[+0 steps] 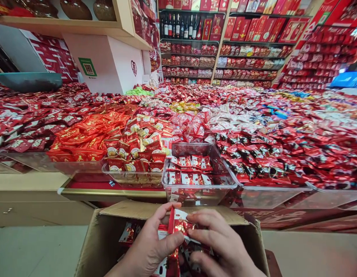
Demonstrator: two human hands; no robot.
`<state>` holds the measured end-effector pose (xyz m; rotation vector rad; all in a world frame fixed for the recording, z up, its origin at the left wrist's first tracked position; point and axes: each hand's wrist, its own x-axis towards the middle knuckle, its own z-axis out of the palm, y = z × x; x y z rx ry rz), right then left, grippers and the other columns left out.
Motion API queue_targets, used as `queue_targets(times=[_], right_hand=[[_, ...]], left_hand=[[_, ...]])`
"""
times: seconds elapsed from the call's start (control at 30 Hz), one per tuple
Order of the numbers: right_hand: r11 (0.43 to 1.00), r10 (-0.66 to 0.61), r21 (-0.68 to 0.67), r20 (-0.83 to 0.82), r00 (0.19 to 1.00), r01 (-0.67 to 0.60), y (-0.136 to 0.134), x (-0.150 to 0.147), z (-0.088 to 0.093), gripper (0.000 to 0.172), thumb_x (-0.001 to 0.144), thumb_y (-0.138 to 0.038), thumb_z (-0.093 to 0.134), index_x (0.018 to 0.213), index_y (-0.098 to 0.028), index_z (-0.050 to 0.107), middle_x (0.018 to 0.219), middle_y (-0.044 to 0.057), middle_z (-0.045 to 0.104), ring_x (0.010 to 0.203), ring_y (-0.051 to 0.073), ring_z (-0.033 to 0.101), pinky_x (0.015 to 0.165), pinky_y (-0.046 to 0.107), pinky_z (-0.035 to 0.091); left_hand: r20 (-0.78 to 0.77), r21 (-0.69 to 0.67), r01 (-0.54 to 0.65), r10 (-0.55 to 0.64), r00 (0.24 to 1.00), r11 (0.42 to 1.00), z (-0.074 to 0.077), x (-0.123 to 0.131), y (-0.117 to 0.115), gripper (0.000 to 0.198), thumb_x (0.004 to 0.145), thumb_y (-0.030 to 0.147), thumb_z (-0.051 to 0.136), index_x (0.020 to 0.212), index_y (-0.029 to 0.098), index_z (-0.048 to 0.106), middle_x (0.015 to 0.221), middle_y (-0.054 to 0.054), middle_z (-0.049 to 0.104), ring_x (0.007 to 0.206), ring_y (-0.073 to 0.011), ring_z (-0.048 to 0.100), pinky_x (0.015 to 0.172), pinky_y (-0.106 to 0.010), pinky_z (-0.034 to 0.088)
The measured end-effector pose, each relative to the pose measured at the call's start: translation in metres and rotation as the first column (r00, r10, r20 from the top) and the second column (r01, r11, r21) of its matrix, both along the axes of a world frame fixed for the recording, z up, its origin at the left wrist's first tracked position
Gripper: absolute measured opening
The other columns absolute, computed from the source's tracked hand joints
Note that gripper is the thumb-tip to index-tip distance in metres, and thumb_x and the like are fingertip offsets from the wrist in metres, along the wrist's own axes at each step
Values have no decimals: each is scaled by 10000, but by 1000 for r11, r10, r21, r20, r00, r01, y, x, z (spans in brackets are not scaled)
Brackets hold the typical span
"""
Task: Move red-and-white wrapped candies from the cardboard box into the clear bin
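A: Begin well to the left of the left hand. What's out there?

B: A teal bowl, far beyond it, with dark red packs heaped on the near side. Coming right, a QR sign on a white column, then orange packs, nearer the hand but still ahead and to its left. Next are the Durian packs, almost straight ahead of it.

A: And around the hand itself?

B: It's over an open carton, whose left wall stands to the hand's left. Loose packets lie in the carton, beneath and beside both hands.

A: Is the left hand holding anything?

B: Yes, its thumb and fingers pinch a red and white packet, just in front of the palm, between the two hands. Far beyond that, bottles line a shelf.

A: Then the right?

B: Directly ahead of the packet and slightly right, a clear tub has similar packets in rows. The right hand has its fingers bent against the packet's right end; whether they grip it, I can't tell. Ahead and to that hand's right are red-black packs.
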<state>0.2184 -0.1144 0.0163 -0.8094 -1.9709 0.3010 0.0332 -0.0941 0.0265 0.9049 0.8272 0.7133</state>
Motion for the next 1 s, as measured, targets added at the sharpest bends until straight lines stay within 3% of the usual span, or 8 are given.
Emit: queue_targets(times=[0.13,0.27,0.47,0.63,0.7,0.77,0.87,1.0], right_hand=[[915,-187,-393,-217,958,90,-3,1,-3,271,804,-200,525,1073,-237,512,1088,78,569,990,182,543,815,303,476],[754,-280,-656,-353,892,-23,-2,-1,-7,241,784,-271,566,1017,-234,520,845,28,618,744,128,591,653,223,497],[664,-345,-737,-450,824,-125,-2,-6,-4,162,745,-309,611,828,-186,544,645,-14,555,565,75,496,522,172,412],[629,-252,-715,-560,789,-307,-8,-16,-6,246,696,-341,648,839,-192,513,719,-3,568,623,95,517,563,203,431],[658,-229,-711,-502,834,-247,-9,-9,0,205,730,-341,611,826,-191,510,715,4,572,621,105,529,550,206,437],[761,-232,-647,-348,908,-54,-5,7,17,148,778,-301,559,877,-197,527,742,16,591,640,112,548,565,209,444],[922,-247,-312,-18,969,230,19,41,55,221,799,-218,522,1020,-225,533,865,33,618,743,127,573,670,232,447],[942,-193,-153,480,856,299,76,62,89,222,799,-172,458,939,-188,629,895,68,649,802,169,588,723,278,437]], left_hand=[[19,-23,-36,36,999,999,7,7,0,578,639,290,710,1134,251,414,802,0,623,513,-97,554,475,-227,494],[26,9,-85,85,996,996,8,12,-1,562,642,223,702,1132,264,430,832,4,614,525,-84,540,483,-216,503],[-59,3,1,-1,998,1000,-6,6,2,308,720,329,636,978,198,530,712,9,614,459,-77,525,476,-228,493],[-58,-25,-98,97,994,995,-5,10,-4,290,680,388,658,857,178,564,569,27,601,394,-74,502,392,-170,419],[-120,3,-115,114,986,993,0,10,-7,293,648,401,675,817,178,591,625,8,631,384,-74,505,376,-171,415],[-212,105,-152,171,962,983,6,4,-7,267,645,403,667,787,182,615,720,-20,664,419,-93,539,404,-193,449],[-304,316,-182,281,910,931,16,-11,4,217,681,381,631,765,181,637,790,-47,681,465,-110,571,458,-206,479],[-277,391,-202,324,905,898,24,-26,32,208,697,337,633,819,170,617,591,-19,658,439,-112,567,413,-177,442]])
